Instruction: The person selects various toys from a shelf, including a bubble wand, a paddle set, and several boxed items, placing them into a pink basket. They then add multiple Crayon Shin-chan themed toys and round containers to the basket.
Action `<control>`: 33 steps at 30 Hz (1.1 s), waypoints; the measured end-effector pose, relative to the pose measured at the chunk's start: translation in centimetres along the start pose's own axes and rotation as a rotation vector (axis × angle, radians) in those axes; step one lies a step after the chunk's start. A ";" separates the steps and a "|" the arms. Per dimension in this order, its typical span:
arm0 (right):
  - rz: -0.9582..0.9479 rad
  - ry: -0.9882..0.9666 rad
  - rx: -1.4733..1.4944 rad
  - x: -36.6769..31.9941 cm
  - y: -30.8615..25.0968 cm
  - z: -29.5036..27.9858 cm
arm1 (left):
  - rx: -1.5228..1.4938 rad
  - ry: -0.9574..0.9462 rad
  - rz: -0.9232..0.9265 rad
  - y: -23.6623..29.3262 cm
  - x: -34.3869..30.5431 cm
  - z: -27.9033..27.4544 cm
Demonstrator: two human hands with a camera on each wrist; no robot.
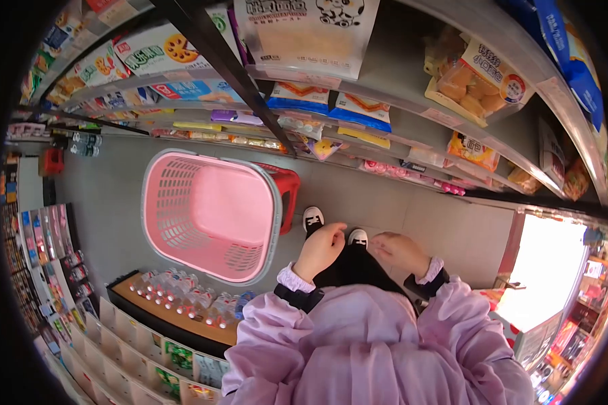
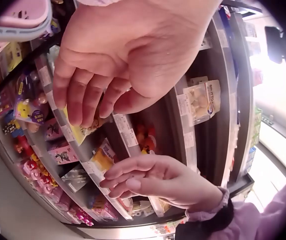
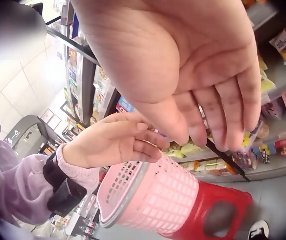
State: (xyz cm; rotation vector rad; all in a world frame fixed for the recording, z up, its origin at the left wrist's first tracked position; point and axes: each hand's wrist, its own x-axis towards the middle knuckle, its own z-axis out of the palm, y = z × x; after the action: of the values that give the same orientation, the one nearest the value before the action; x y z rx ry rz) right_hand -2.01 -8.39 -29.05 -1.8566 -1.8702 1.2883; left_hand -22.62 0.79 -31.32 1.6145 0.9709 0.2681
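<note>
Both hands hover in front of the body with nothing in them. In the head view the left hand (image 1: 321, 251) has its fingers loosely bent, to the right of a pink shopping basket (image 1: 233, 196). The right hand (image 1: 400, 251) is a short way to its right, fingers relaxed. The left wrist view shows the left palm (image 2: 128, 55) large at the top, fingers loosely bent, with the right hand below. From the right wrist view, the right palm (image 3: 193, 65) and its slack fingers hold nothing. The basket is bare inside and rests on a red stool (image 1: 287, 196).
Shelves of packaged bread and snacks (image 1: 311, 40) curve along the far side. Bottles (image 1: 189, 297) stand on a low wooden ledge near the basket. A stepped rack (image 1: 128, 344) is at lower left. Grey floor (image 1: 115, 202) lies between, with a bright doorway (image 1: 544, 263) at right.
</note>
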 end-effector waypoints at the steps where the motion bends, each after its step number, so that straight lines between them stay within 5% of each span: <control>1: 0.007 -0.002 0.045 -0.1 1.2 0.5 | -0.005 -0.011 -0.045 -1.5 0.0 1.4; 8: 0.051 -0.057 0.142 2.4 10.3 5.3 | -0.180 -0.114 -0.106 -12.8 1.4 10.4; 14: 0.111 -0.031 0.351 8.9 18.8 10.0 | -0.161 -0.052 -0.139 -20.0 6.5 11.2; 17: 0.131 0.000 0.503 12.7 21.8 11.2 | -0.668 0.134 -0.334 -23.1 10.1 11.5; 21: 0.175 0.058 0.561 18.4 24.5 9.1 | -0.854 0.254 -0.426 -23.7 14.5 10.2; 23: 0.322 0.276 0.597 21.4 25.4 8.2 | -0.982 0.298 -0.510 -24.5 16.9 9.1; 28: 0.237 0.453 0.970 28.2 24.5 5.4 | -1.227 0.543 -0.357 -26.2 23.1 6.7; 33: 0.311 0.381 1.125 31.0 23.0 5.2 | -1.187 0.487 -0.441 -25.4 26.8 5.8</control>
State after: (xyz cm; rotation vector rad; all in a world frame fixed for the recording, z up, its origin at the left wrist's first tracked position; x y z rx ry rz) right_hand 4.97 12.97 -60.86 -1.5465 -0.4349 1.4590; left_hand -13.27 15.23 -64.55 0.2363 1.1576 0.7717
